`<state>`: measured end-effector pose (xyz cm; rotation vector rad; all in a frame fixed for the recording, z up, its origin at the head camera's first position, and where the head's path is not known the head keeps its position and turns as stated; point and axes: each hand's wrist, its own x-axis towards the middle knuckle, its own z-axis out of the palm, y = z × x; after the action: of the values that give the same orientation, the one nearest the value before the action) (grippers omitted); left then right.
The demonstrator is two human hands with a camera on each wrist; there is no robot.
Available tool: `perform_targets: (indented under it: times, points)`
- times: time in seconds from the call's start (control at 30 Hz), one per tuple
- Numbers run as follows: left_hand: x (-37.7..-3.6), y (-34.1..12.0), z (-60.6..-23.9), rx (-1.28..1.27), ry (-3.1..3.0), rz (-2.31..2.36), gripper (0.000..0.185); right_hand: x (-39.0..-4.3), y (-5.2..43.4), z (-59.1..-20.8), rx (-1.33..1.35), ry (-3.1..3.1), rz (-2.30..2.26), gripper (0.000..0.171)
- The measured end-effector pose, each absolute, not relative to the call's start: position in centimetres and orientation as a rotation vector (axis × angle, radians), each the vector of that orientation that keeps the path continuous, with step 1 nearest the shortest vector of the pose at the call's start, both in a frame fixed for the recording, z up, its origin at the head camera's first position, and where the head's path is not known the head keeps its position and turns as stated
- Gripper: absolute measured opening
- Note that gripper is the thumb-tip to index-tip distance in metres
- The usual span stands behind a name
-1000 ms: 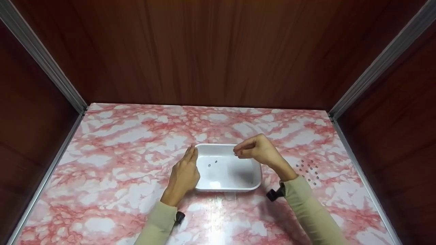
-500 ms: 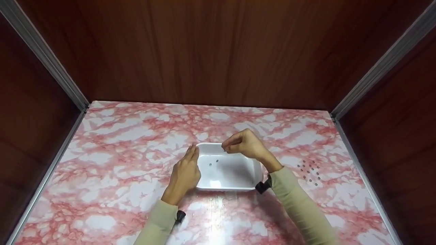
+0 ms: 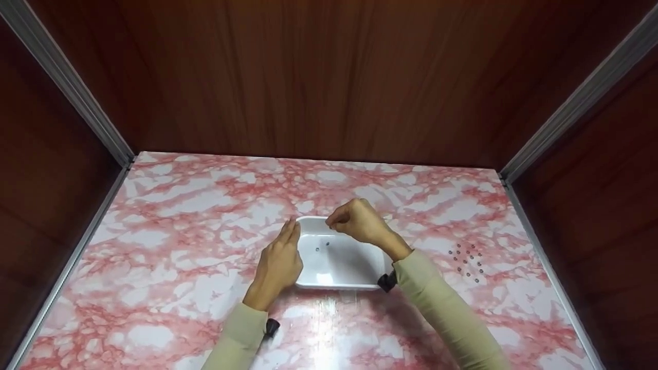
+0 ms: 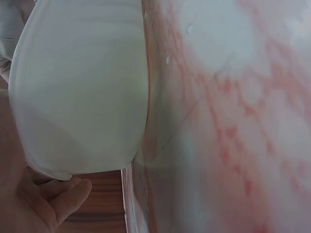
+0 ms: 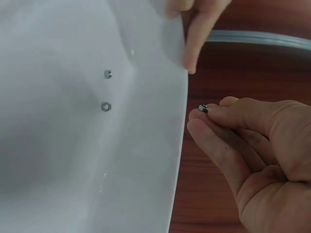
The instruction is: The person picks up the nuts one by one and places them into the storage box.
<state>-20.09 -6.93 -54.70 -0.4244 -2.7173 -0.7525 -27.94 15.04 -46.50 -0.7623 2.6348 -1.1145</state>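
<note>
My right hand [image 3: 362,223] has its fingers curled in, and thumb and forefinger pinch a small metal nut [image 5: 203,108] at their tips; the right wrist view shows it plainly, while from the head view it is too small to make out. The pinch hangs over the far rim of the white tray [image 3: 339,277], at its far-left part. Just below and nearer to me than the pinch, two more nuts [image 5: 105,90] lie loose on the tray floor, close together but apart. Across the tray from the pinch, my left hand [image 3: 279,264] rests with straight fingers along the tray's left wall, its fingertips [image 5: 192,58] reaching the far-left corner; it touches the wall without wrapping round it. From the left wrist view I see only the tray's outer wall and the tabletop beside it. Well off to the right of the pinch, past my right sleeve [image 3: 442,308], a scatter of nuts [image 3: 467,261] lies on the pink marbled tabletop [image 3: 169,246]. Dark wooden walls [image 3: 329,77] with metal edge strips close in the tabletop on three sides.
</note>
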Motion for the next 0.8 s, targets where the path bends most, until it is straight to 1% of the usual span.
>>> perform_targets:
  times: [0.17, 0.4, 0.57, 0.67, 0.8]
  points:
    - [-19.9, -6.9, -54.8, -0.428, -2.714, -0.75, 0.051, -28.1, 14.7, -47.1, -0.834, 2.707, -1.01, 0.016]
    - [-19.9, -7.0, -54.8, -0.422, -2.708, -0.762, 0.052, -27.5, 14.3, -47.7, -1.117, 2.772, -0.781, 0.02]
    - [-20.0, -7.1, -54.5, -0.414, -2.74, -0.802, 0.052, -27.2, 14.0, -47.5, -1.222, 2.784, -0.695, 0.02]
    - [-19.9, -7.0, -54.5, -0.41, -2.741, -0.805, 0.052, -27.2, 14.0, -47.4, -1.227, 2.783, -0.682, 0.019]
    - [-20.0, -7.1, -54.6, -0.406, -2.737, -0.783, 0.053, -27.1, 14.1, -47.0, -1.169, 2.772, -0.665, 0.02]
